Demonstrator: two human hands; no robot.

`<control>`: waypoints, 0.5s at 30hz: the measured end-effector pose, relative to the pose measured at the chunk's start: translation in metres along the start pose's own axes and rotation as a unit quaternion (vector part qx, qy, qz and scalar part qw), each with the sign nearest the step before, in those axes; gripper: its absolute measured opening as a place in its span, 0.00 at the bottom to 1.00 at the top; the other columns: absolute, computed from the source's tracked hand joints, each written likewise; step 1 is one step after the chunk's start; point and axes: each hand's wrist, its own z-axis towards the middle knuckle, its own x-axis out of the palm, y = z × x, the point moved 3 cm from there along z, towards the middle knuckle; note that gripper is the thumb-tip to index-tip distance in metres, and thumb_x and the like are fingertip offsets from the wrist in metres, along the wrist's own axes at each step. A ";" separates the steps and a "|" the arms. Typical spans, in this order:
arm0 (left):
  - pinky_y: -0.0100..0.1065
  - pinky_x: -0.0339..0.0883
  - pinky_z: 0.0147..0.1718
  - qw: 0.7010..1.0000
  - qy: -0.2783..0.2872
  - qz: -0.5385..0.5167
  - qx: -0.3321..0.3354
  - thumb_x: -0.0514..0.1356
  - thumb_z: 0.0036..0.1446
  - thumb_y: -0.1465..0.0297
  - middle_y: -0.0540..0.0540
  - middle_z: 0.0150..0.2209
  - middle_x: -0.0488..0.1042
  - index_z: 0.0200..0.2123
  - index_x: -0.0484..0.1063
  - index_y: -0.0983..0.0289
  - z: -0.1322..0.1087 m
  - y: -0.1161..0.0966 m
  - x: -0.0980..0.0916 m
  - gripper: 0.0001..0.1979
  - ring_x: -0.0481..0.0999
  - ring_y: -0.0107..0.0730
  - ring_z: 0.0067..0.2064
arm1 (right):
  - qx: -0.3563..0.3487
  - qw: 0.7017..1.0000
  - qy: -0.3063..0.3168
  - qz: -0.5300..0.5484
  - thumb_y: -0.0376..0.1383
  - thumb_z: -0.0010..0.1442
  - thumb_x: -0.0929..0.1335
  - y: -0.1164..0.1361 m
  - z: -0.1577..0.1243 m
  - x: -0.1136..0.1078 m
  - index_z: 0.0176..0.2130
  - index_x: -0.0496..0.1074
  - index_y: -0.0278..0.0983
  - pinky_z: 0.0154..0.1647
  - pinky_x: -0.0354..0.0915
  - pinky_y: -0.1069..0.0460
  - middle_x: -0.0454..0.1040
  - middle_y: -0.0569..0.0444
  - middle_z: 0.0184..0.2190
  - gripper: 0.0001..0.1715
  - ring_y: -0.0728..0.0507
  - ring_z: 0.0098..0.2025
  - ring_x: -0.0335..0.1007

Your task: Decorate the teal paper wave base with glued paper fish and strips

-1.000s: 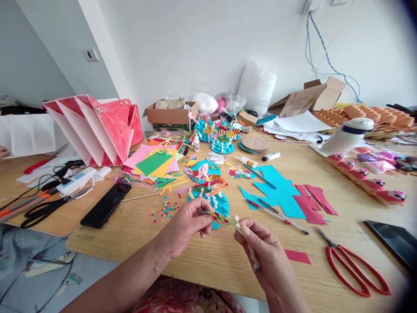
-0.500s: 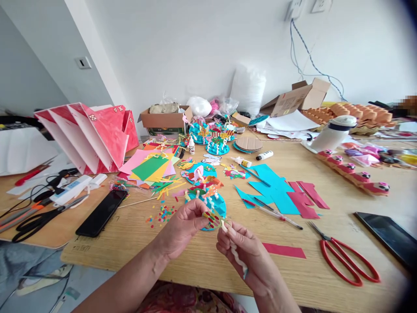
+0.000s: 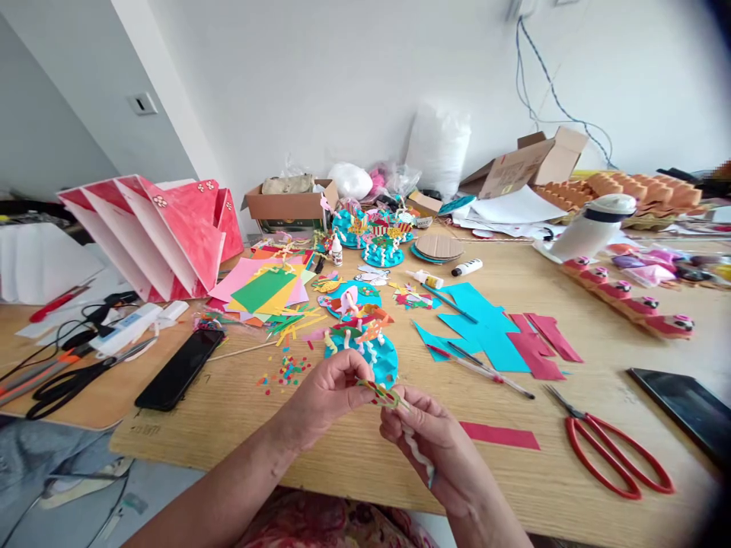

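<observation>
Between my hands is a small yellow-green paper cutout [image 3: 381, 393] with red spots, tilted nearly edge-on. My left hand [image 3: 336, 390] pinches its left end. My right hand [image 3: 426, 426] grips a white twisted paper strip [image 3: 419, 455] that hangs below the fingers, its upper end against the cutout's right end. Just beyond my hands lies a round blue base [image 3: 385, 358] with white twisted strips and colourful paper shapes standing on it. A second decorated blue disc [image 3: 365, 293] sits behind it.
Red-handled scissors [image 3: 620, 457] and a dark tablet [image 3: 679, 411] lie at right, a black phone [image 3: 180, 371] at left. Blue paper [image 3: 491, 335], pens and a red strip [image 3: 499, 434] are right of centre. Paper sheets [image 3: 263, 291] and confetti [image 3: 292, 368] lie left.
The spotted cutout has tipped from facing the camera to nearly edge-on, and its right end is now closer to my right fingers. The view has shifted slightly.
</observation>
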 end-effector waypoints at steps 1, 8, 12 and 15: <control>0.28 0.58 0.33 1.000 -0.005 0.004 0.001 0.63 0.47 0.69 0.48 0.27 0.64 0.26 0.64 0.65 0.001 0.000 0.000 0.09 0.65 0.26 0.31 | 0.002 1.000 -0.002 0.002 0.37 0.47 0.71 0.000 0.000 0.000 0.23 0.67 0.34 0.21 0.50 0.58 0.63 0.58 0.17 0.10 0.54 0.20 0.50; 0.28 0.60 0.35 0.999 -0.018 0.039 -0.003 0.62 0.47 0.68 0.50 0.31 0.68 0.33 0.69 0.65 0.002 0.000 0.000 0.09 0.67 0.28 0.34 | -0.003 1.000 0.000 0.030 0.36 0.47 0.71 -0.004 0.001 -0.001 0.23 0.69 0.34 0.23 0.53 0.59 0.63 0.58 0.18 0.08 0.55 0.21 0.52; 0.30 0.60 0.38 0.991 -0.013 0.134 0.025 0.60 0.50 0.68 0.52 0.31 0.69 0.32 0.72 0.65 0.002 -0.002 0.000 0.07 0.68 0.31 0.37 | 0.002 0.999 0.000 0.037 0.35 0.48 0.70 -0.005 0.002 -0.002 0.24 0.70 0.34 0.23 0.53 0.59 0.64 0.59 0.18 0.07 0.55 0.20 0.52; 0.30 0.60 0.38 0.982 -0.011 0.184 0.053 0.59 0.51 0.70 0.51 0.29 0.68 0.28 0.71 0.66 0.002 -0.004 0.001 0.04 0.67 0.31 0.36 | 0.000 0.999 0.003 0.039 0.35 0.49 0.70 -0.005 0.002 -0.002 0.24 0.70 0.33 0.23 0.53 0.59 0.63 0.59 0.18 0.07 0.55 0.21 0.52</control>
